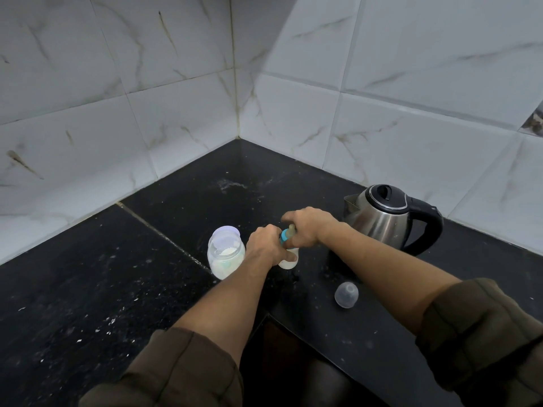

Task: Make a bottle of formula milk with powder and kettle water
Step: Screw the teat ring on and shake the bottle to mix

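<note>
Left hand [266, 245] gripping bottle [289, 261] body, upright on counter [382, 333]; right hand [308, 227] fingers curling round teal collar [284, 236], probably turning it. Powder jar [225, 254] sitting at bottle's 9 o'clock, kettle [382, 218] at 2. Recommending: base flat, collar square to thread.

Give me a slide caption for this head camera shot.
Left hand holds the baby bottle while right hand grips its teat top, powder jar and kettle alongside.

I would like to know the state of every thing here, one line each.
Bottle: standing on the counter, teat fitted.
Left hand: grips the bottle's body.
Right hand: grips the teat end.
Powder jar: open, powder inside.
Kettle: upright, lid closed.
Clear cap: off, lying on the counter.
</note>
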Tool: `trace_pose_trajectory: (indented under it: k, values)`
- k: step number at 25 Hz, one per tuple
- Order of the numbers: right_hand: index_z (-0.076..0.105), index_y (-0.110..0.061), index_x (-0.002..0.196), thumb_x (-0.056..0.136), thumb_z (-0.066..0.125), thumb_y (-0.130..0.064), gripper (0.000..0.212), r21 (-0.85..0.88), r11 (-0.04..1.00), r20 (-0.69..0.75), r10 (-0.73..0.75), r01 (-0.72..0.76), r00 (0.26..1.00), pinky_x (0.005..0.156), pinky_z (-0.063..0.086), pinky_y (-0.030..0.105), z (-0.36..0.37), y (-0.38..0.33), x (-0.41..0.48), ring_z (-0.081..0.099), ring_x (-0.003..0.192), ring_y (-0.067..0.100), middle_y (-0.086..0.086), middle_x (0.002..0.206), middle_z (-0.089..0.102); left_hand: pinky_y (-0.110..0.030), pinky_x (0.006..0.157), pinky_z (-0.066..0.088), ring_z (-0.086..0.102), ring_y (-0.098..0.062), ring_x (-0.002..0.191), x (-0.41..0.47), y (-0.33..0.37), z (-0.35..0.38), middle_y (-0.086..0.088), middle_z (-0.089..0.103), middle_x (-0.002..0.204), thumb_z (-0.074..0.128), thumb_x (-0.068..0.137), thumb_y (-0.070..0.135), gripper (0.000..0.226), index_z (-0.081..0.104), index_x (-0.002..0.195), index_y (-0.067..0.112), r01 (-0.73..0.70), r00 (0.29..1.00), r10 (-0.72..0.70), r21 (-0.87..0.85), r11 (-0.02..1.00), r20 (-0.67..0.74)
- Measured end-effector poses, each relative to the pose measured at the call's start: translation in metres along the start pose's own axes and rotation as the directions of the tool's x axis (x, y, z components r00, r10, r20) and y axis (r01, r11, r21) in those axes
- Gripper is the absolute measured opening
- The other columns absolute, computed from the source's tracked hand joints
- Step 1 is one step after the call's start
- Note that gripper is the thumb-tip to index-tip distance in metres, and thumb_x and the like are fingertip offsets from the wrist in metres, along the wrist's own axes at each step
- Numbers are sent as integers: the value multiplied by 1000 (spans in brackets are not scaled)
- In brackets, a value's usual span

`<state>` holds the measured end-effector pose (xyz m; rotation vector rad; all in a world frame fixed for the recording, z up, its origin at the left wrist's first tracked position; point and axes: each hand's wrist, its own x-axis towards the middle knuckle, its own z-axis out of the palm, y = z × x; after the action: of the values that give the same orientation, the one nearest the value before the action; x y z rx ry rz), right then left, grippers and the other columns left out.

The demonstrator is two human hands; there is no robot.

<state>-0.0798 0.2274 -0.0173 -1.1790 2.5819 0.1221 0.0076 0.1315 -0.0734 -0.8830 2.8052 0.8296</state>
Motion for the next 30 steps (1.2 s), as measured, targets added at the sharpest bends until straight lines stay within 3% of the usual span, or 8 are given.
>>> trace_pose_trajectory:
  k: [3, 6, 9, 11, 15, 21, 25, 30]
  values:
    - [68, -22, 127, 86, 77, -40, 45, -1, 1000, 28, -12, 12, 1000, 69, 54, 30, -5, -2, 0, 71, 90, 21, 0, 104, 69, -33, 74, 54, 67, -18, 86, 1, 0, 0, 0, 73, 98, 91, 68, 45, 53, 70, 110, 19, -5, 1000, 5, 2, 1000, 8]
    - [69, -15, 116, 86, 77, -43, 41, 19, 996, -53, 83, -82, 995, 70, 57, 31, 2, -7, 0, 68, 83, 19, -1, 95, 68, -34, 75, 55, 66, -19, 85, 2, -1, 2, 0, 72, 96, 92, 67, 43, 52, 71, 108, 19, -3, 1000, 3, -1, 1000, -6]
    - [68, -16, 118, 87, 73, -44, 42, 27, 992, -94, 124, -122, 988, 68, 60, 30, 9, -10, 1, 66, 76, 15, -1, 89, 66, -35, 78, 56, 67, -20, 87, 4, -2, 3, -1, 73, 98, 92, 68, 41, 52, 70, 109, 18, -11, 1000, 11, 10, 1000, -5]
    - [64, -20, 129, 88, 73, -44, 49, 15, 996, -45, 93, -93, 995, 62, 52, 26, 5, -9, -1, 63, 81, 15, -3, 97, 65, -35, 78, 56, 69, -20, 89, 4, -1, 3, 0, 74, 98, 91, 68, 42, 52, 70, 110, 18, -13, 1000, 13, 18, 1000, -4]
    - [60, -24, 137, 86, 80, -39, 58, -25, 1000, 39, 10, -9, 999, 78, 54, 31, -2, -4, -4, 62, 98, 18, 1, 120, 67, -34, 80, 57, 70, -20, 90, 4, 2, 3, -1, 74, 99, 89, 72, 45, 52, 71, 112, 18, -25, 1000, 25, 36, 999, 6]
    - [66, -17, 124, 84, 78, -39, 47, 84, 984, -72, 162, -156, 984, 79, 61, 33, 9, -9, 0, 68, 88, 19, 1, 102, 68, -30, 71, 50, 63, -16, 81, 8, 0, 7, -1, 74, 99, 90, 71, 41, 48, 71, 109, 19, -19, 1000, 20, 17, 1000, -21]
    - [64, -18, 124, 85, 76, -40, 46, 184, 954, -93, 259, -239, 961, 69, 54, 28, 18, -13, -3, 66, 85, 17, 0, 100, 66, -29, 65, 45, 61, -16, 76, 9, 0, 9, 3, 68, 86, 87, 71, 40, 42, 71, 104, 19, -21, 999, 22, 19, 1000, -38]
    - [53, -20, 143, 82, 77, -50, 72, 280, 924, 5, 270, -260, 963, 75, 59, 33, 11, -1, -15, 68, 89, 19, 2, 117, 68, -29, 68, 47, 62, -15, 80, 9, 1, 13, 3, 66, 88, 86, 76, 40, 41, 69, 107, 19, -47, 999, 47, 7, 999, -14]
